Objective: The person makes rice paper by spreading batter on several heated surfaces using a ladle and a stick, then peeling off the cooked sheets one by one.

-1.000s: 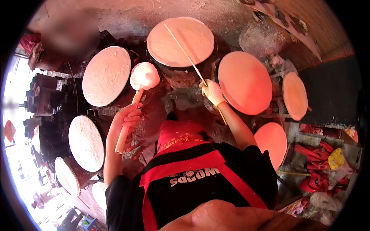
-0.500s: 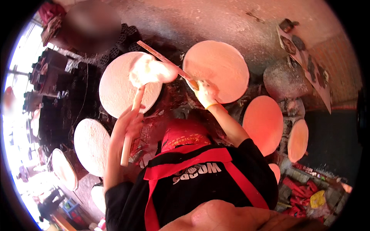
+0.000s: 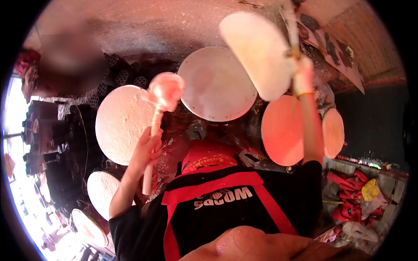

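Observation:
Fingers of my left hand are wrapped round a pale wooden handle, topped by a glossy pale lump, perhaps dough. My right hand, in a pale glove, is raised at the upper right, closed on a long thin stick. A thin round sheet, blurred, hangs beside the stick above a griddle whose surface is bare. A griddle with a pale bumpy layer lies left of the lump; a reddish one lies below the raised hand.
More round griddles stand at the lower left and far right. Dark perforated cylinders and stacked dark blocks fill the left. A pale wall rises behind. Red and yellow bags lie at the lower right.
My right hand has risen to the upper right with the stick; a sheet has lifted off the middle griddle, leaving it bare. The view has swung, while my left hand keeps the handle.

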A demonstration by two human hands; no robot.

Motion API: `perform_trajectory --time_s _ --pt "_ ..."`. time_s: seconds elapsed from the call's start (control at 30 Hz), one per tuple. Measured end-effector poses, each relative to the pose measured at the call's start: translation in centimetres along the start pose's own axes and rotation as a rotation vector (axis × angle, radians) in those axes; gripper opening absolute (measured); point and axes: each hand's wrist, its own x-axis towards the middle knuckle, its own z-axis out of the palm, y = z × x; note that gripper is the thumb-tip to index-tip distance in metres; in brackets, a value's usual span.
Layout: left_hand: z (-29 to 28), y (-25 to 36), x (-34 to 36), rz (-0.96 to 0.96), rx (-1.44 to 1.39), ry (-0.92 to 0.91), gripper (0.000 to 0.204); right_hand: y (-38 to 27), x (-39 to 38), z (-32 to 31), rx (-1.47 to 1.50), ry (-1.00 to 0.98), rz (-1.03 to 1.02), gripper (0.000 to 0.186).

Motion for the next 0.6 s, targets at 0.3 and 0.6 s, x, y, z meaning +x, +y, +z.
perform_trajectory --time_s 0.3,0.6 --pt "10.6 -0.9 9.7 -0.770 -1.064 -0.667 0.025 -2.1 -8.2 -44.1 0.182 0.806 0.265 0.032" --pt "19.6 0.5 10.1 -0.432 -0.906 -0.519 0.040 23.2 -26.1 -56.6 0.400 1.193 0.434 0.025"
